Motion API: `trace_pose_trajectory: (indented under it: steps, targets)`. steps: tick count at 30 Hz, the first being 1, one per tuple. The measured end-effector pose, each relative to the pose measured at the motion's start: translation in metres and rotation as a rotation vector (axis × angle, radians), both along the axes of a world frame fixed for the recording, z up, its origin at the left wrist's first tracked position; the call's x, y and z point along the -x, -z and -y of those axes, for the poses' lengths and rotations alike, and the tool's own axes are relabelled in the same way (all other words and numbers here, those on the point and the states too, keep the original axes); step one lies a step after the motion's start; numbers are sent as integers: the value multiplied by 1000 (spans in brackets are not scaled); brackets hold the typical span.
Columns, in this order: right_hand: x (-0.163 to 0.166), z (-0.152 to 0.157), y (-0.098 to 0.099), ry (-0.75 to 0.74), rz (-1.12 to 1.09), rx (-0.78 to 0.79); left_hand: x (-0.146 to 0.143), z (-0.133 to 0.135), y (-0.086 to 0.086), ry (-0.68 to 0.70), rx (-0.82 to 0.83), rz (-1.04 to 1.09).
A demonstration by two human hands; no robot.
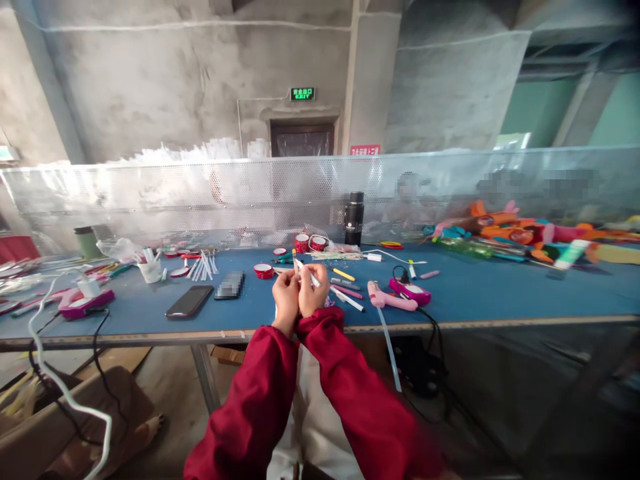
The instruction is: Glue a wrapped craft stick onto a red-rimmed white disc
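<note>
Both hands meet over the near edge of the blue table, in front of my body. My right hand (313, 293) is closed around a white marker pen (315, 281), whose end sticks out beside the fingers. Close against it, my left hand (287, 297) is pinched shut on a small, thin, pale piece (295, 261) with a yellowish tip, too small to name. Just right of the hands lie several pens, among them a yellow pen (343, 275) and a white pen with a dark tip (348, 299). Rolls of red tape (263, 271) sit to the left.
A pink glue gun (393, 298) lies at right, its clear glue stick (390, 347) hanging over the edge, beside a purple socket block (410, 291). Two phones (189, 301), a white cup (150, 270), a black bottle (354, 219) and colourful craft pieces (515, 230) are on the table (475, 287).
</note>
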State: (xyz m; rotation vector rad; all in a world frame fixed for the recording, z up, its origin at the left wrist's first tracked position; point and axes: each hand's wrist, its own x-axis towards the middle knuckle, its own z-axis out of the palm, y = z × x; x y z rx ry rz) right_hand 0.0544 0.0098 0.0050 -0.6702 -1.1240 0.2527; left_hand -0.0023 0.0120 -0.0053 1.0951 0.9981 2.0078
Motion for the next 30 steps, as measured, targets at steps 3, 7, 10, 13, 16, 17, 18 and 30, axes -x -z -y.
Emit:
trace_pose_trajectory:
  steps: [3,7,10,13,16,17,18,30]
  targets:
    - [0,0,-1,5,7,3,1,-1,0,2,6,-7]
    - [0,-3,0,21,-5,19,1,0,0,-5,10,-32]
    - [0,-4,1,35,-19,16,1,3,-1,-17,3,-41]
    - [-1,-3,1,17,21,-4,0,4,-2,-22,-3,-41]
    - [0,-2,0,17,16,4,0,5,-3,-18,-7,-41]
    - [0,-2,0,21,0,9,0,4,-3,-14,-8,-42]
    - [1,-1,-1,25,-17,13,0,4,-3,-9,-9,-43]
    - [0,1,-3,29,-62,13,0,5,-3,-10,-13,-54]
